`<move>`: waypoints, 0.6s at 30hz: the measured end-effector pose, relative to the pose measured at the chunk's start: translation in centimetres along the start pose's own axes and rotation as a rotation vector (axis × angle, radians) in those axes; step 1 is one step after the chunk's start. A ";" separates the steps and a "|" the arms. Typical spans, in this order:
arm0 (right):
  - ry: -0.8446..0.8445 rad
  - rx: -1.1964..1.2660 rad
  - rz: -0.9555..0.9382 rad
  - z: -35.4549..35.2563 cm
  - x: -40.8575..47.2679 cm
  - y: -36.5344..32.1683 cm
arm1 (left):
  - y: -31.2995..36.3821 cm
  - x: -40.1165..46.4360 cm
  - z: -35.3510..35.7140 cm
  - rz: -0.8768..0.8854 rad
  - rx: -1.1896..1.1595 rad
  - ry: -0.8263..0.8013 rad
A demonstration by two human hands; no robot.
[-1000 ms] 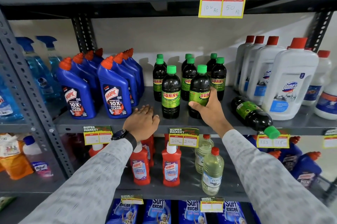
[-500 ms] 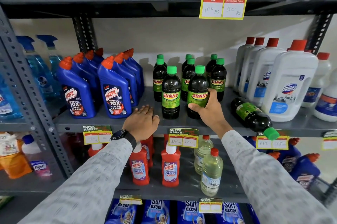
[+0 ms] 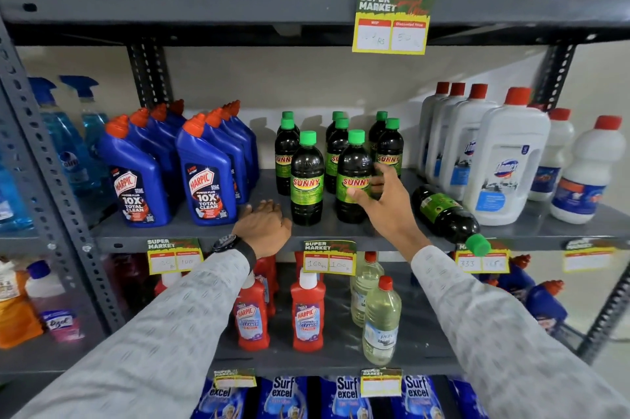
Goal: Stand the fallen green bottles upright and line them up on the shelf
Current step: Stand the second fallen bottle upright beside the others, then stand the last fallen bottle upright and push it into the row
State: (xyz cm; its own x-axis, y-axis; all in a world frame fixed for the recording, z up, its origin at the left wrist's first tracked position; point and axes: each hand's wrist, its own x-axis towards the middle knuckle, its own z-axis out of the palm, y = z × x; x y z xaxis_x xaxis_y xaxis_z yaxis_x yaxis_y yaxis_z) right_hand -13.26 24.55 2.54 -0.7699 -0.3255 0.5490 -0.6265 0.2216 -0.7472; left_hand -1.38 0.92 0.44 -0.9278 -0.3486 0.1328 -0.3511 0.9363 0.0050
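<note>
Several dark Sunny bottles with green caps stand in rows on the grey middle shelf [image 3: 204, 234]. Two stand in front: one on the left [image 3: 306, 180] and one on the right [image 3: 353, 176]. My right hand [image 3: 385, 204] is beside the front right bottle, thumb touching its label, fingers spread off its side. One green bottle [image 3: 443, 214] lies on its side to the right of my hand, its cap poking over the shelf's front edge. My left hand [image 3: 264, 224] rests palm down on the shelf, left of the front left bottle, holding nothing.
Blue Harpic bottles [image 3: 204, 180] crowd the shelf's left side and white red-capped jugs [image 3: 504, 159] stand to the right, close behind the fallen bottle. Price tags [image 3: 329, 256] hang off the shelf edge. Red Harpic bottles and clear bottles fill the shelf below.
My right hand has loosened from the front right bottle: its fingers have opened and lifted off. That bottle stands a little further back, next to the front left one. The left hand has not moved.
</note>
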 end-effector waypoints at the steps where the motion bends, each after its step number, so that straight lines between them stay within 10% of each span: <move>1: 0.014 -0.042 -0.030 -0.9 -0.2 -0.5 | 0.1 -0.2 0.1 0.016 0.072 -0.022; 11: 0.180 -0.658 -0.238 -10.6 -5.7 -1.9 | 0.2 -1.0 -0.9 0.027 0.041 -0.078; 18: 0.207 -0.795 0.214 -12.8 -10.4 0.9 | 0.7 -1.4 -0.9 -0.042 -0.050 -0.036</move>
State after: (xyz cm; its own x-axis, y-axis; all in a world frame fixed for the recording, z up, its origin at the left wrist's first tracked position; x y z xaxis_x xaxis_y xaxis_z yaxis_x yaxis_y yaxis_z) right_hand -7.40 39.90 1.01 -0.8395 -0.0455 0.5415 -0.3045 0.8648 -0.3993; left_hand -0.18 2.14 1.15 -0.9168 -0.3878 0.0955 -0.3837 0.9216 0.0592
